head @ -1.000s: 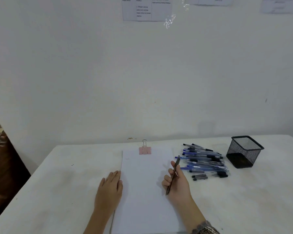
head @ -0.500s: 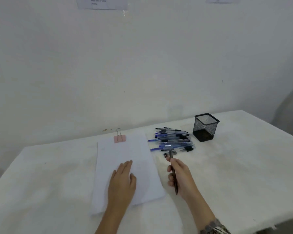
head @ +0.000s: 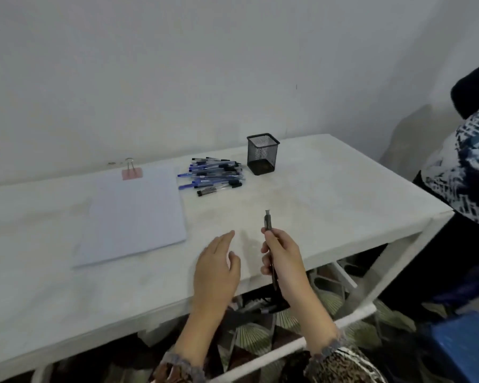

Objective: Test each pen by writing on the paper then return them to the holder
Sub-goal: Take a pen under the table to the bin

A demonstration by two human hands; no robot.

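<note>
Head view: matte white table [head: 329,194]. A flat rectangular stack of paper [head: 133,214] lies on it w/ a pink binder clip [head: 132,172] at the far edge. Just R of the paper is a loose pile of pens [head: 212,175], slim blue/black plastic. Beside it stands a square black wire-mesh holder [head: 262,153], upright. R hand [head: 281,255] is over the table's near edge, fingers curled round a slim dark pen [head: 268,221], roughly vertical. L hand [head: 217,262] is just beside it, palm down, fingers straight & relaxed, holding nothing.
</note>
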